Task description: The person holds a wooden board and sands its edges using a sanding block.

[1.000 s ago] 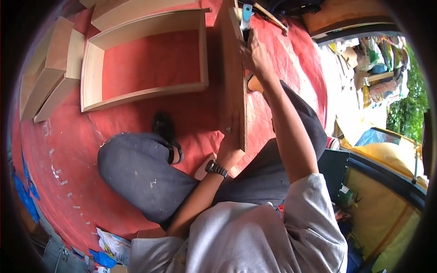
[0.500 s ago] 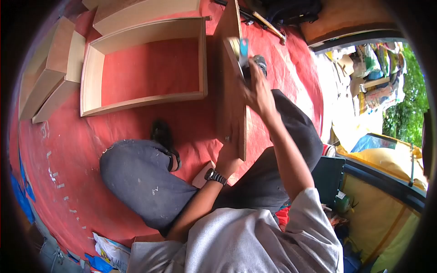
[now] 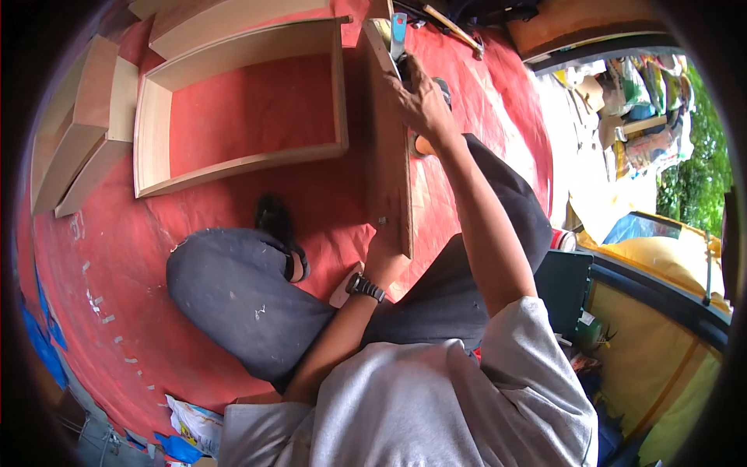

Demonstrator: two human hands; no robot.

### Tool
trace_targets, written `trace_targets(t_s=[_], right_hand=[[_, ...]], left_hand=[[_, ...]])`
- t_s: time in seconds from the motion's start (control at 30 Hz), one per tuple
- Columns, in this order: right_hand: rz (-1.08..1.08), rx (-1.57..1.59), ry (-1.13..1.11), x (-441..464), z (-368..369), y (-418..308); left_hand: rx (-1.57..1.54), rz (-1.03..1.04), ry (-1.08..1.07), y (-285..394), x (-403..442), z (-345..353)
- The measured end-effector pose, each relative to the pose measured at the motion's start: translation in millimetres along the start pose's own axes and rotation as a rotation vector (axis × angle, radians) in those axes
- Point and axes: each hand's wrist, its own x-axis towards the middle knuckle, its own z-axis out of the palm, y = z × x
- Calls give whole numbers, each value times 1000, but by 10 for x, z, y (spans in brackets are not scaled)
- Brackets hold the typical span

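A wooden panel [image 3: 389, 156] stands on edge between my legs, its long narrow edge turned up toward me. Low down, my left hand [image 3: 385, 253] grips the panel's near end, with the fingers largely hidden by the wood. At the far end of the edge, my right hand [image 3: 424, 101] is closed around a tool that looks like a hand plane [image 3: 399, 35]. It has an upright teal part and a dark body, mostly covered by the fingers. A pale curved piece beside the teal part is unclear.
A rectangular wooden frame [image 3: 241, 175] lies on the red floor sheet [image 3: 187, 288] at left. More wooden boxes [image 3: 85, 124] stand farther left and behind. A hammer [image 3: 455, 31] lies at the far side. A dark green case [image 3: 564, 292] is by my right knee.
My right hand and the tool have slid farther away along the panel's edge. The left hand keeps its hold, and the whole view has shifted slightly.
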Motion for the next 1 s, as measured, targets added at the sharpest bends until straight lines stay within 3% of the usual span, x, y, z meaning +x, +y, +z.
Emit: trace_targets(t_s=[0.2,0.23,0.3,0.33,0.4,0.43,0.47,0.5,0.6,0.67,0.73,0.8,0.83,0.9,1.0], right_hand=[[348,-74,-136,-1461,-185,-272],[206,-114,-96,-1808,-219,-351],[131,-102,-88,-1879,-262,-414],[215,-53,-118,-1812,-311,-511],[133,-204,-111,-1678,-256,-121],[172,-79,-119,-1349,-279,-233],[21,-140,-45,-1054,-231,-167],[-34,-14,-16,-748,-107,7],[-83,-161,-105,-202,-45,14],[-55,-92,-69,-304,-43,-21],[160,-45,-113,-725,-168,-310],[304,20,-179,-1396,-255,-469],[157,-50,-152,-1699,-242,-463],[415,117,-126,-2191,-278,-761],[247,-2,-154,-1847,-261,-586]], left_hand=[[-35,-74,17,99,69,-145],[-58,-93,43,148,103,-176],[-42,-57,132,140,182,-134],[-49,-54,134,154,168,-106],[-62,-49,138,179,148,-50],[-49,-67,25,126,73,-74],[-29,-81,-80,70,56,-100],[-11,-52,9,84,36,-79],[-19,-58,137,81,4,-37],[33,-53,15,37,-47,-38],[85,-100,-143,29,-6,-128],[10,-157,-89,-36,-9,-54],[38,-190,-71,17,27,-38],[-124,-241,-99,-5,60,-44],[-147,-149,-72,-77,44,23]])
